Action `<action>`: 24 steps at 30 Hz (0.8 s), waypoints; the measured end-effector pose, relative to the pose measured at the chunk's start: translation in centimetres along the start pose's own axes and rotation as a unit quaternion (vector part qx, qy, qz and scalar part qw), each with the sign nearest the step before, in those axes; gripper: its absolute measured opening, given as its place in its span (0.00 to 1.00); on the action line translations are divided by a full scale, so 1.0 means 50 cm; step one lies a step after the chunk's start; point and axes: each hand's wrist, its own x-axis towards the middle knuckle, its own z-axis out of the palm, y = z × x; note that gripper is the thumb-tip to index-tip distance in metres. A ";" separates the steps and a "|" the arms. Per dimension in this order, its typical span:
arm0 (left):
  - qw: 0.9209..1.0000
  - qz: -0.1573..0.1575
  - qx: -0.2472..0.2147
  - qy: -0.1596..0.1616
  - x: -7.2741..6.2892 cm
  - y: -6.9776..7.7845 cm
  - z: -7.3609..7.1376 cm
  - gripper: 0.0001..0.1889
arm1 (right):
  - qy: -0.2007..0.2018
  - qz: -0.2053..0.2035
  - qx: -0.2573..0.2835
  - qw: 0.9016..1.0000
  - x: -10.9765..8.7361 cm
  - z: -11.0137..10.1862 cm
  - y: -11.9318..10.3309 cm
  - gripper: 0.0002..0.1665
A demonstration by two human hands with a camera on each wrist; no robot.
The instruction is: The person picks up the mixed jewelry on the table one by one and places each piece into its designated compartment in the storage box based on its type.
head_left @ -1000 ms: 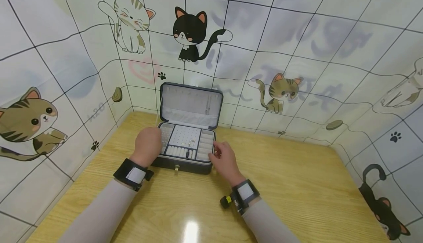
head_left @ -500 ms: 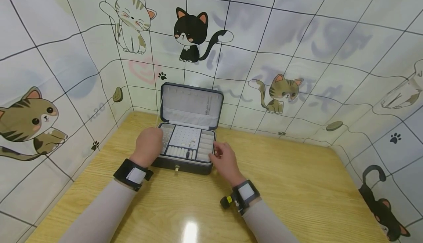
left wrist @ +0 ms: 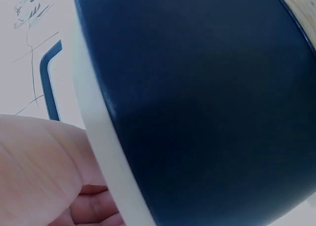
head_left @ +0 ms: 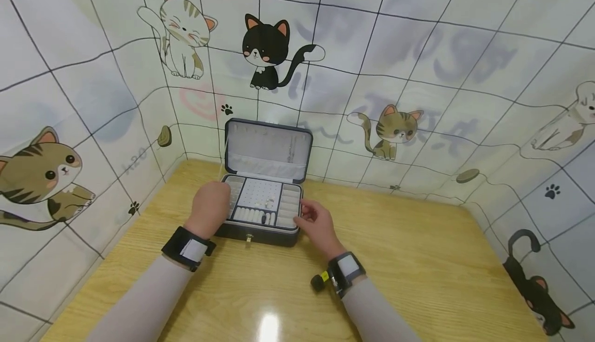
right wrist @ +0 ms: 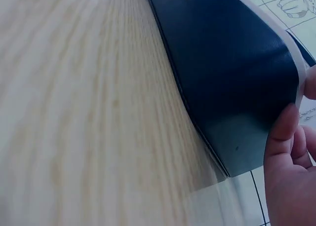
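Observation:
A dark navy jewelry box stands on the table with its lid raised at the back. Inside is a white-lined tray with a dotted earring panel, ring rolls and side compartments. Small pieces of jewelry lie on the panel. My left hand grips the left edge, its fingers curled at the pale rim in the left wrist view; its fingertips are hidden from the head view. On the right edge, my right hand pinches the rim between thumb and fingers.
A small metal clasp sits on the box's front. A necklace hangs inside the lid. The wooden table runs back to a cat-patterned covering behind and at both sides.

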 end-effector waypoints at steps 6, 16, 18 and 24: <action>1.000 -0.019 -0.006 -0.013 0.004 0.004 -0.006 0.08 | 0.020 0.004 0.011 1.000 0.005 0.005 0.005 0.29; 0.997 -0.027 -0.031 -0.062 0.036 -0.019 -0.022 0.06 | 0.073 0.049 0.036 0.995 0.023 0.016 -0.005 0.20; 0.995 -0.031 -0.054 -0.081 0.048 -0.033 -0.027 0.07 | 0.084 0.058 0.051 0.993 0.028 0.017 -0.011 0.19; 0.976 -0.076 -0.143 -0.144 0.079 -0.072 -0.036 0.09 | 0.107 0.089 0.090 0.986 0.044 0.026 -0.018 0.15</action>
